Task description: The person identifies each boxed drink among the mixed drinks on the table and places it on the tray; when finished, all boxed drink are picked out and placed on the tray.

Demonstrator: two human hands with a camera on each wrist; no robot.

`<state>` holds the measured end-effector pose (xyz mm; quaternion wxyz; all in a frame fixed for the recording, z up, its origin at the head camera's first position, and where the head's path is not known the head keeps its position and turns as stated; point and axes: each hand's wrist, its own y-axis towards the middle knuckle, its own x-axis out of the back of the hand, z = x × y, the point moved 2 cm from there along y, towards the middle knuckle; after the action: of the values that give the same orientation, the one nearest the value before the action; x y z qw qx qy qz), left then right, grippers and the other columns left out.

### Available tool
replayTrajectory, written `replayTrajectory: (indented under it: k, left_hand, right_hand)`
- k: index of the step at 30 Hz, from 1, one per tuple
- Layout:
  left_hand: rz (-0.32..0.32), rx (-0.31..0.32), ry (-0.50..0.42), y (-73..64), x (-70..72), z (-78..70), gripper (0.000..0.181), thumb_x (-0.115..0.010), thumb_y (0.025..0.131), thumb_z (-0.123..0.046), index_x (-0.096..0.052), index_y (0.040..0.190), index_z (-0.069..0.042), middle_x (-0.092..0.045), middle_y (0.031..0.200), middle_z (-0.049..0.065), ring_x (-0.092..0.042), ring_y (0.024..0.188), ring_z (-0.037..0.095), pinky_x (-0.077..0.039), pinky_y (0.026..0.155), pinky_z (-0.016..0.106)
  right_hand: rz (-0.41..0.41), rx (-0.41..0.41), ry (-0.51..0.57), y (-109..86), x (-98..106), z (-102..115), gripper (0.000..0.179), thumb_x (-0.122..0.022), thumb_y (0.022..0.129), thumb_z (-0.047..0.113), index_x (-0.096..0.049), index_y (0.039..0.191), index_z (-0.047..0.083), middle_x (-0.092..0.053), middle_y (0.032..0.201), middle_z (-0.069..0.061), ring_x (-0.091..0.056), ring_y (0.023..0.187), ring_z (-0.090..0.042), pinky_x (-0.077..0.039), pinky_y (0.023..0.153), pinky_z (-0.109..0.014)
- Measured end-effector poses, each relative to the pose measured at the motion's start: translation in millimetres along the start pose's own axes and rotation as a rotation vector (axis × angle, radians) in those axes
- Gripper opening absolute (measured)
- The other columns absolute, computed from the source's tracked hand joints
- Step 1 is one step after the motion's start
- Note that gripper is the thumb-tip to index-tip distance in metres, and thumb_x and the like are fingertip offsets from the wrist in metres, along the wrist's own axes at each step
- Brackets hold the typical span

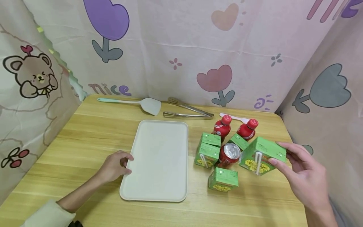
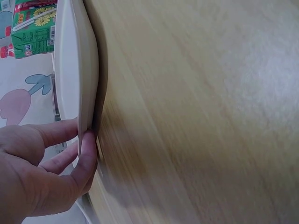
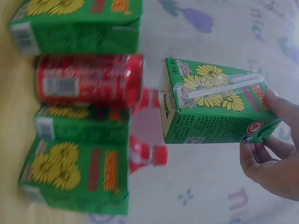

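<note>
My left hand pinches the left rim of a cream tray; in the left wrist view the thumb and fingers hold the tray edge from both sides. A green drink carton with yellow flowers and a wrapped straw is held up by my right hand. In the right wrist view this carton hangs in the air, its end between thumb and fingers. Left of it stand a red soda can, more green cartons and two red-capped bottles.
A white spatula with a mint handle lies at the back of the wooden table. Metal tongs and a pale pink utensil lie beside it. Printed cloth hangs behind and at both sides.
</note>
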<state>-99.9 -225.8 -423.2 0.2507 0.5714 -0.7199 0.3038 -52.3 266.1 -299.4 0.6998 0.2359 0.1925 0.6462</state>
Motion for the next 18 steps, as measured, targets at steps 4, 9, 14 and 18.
replayTrajectory:
  k: [4,9,14,18]
  left_hand:
    - [0.0,-0.001,-0.003,0.3,0.2,0.6,0.037,-0.077,0.067,0.004,-0.064,0.102,-0.001,-0.055,0.088,0.006,-0.05,0.076,0.016,-0.041,0.056,0.02]
    - [-0.003,-0.004,-0.012,0.5,0.1,0.7,0.037,-0.077,0.067,0.004,-0.064,0.102,-0.001,-0.056,0.088,0.006,-0.05,0.077,0.016,-0.042,0.056,0.019]
    - [-0.001,-0.002,-0.009,0.2,0.2,0.0,0.037,-0.077,0.067,0.004,-0.064,0.102,0.0,-0.056,0.088,0.006,-0.051,0.076,0.016,-0.042,0.056,0.019]
    - [0.002,0.0,-0.006,0.5,0.3,0.2,0.037,-0.077,0.068,0.003,-0.064,0.102,0.0,-0.056,0.088,0.006,-0.05,0.076,0.016,-0.042,0.056,0.02]
  right_hand:
    - [0.014,-0.009,0.008,6.1,-16,5,0.049,-0.061,0.063,-0.035,-0.051,0.11,-0.027,-0.059,0.108,-0.015,-0.061,0.094,-0.018,-0.05,0.088,-0.018]
    - [0.039,-0.038,0.008,10.2,-37,6,0.048,-0.062,0.066,-0.032,-0.054,0.112,-0.022,-0.058,0.11,-0.015,-0.059,0.096,-0.017,-0.05,0.087,-0.018]
    - [0.078,-0.086,-0.026,13.7,-60,3,0.049,-0.065,0.068,-0.027,-0.054,0.115,-0.019,-0.057,0.113,-0.013,-0.058,0.098,-0.015,-0.05,0.088,-0.017]
    - [0.104,-0.093,-0.001,16.2,-77,1,0.048,-0.067,0.07,-0.023,-0.056,0.116,-0.015,-0.057,0.115,-0.015,-0.057,0.099,-0.015,-0.05,0.089,-0.018]
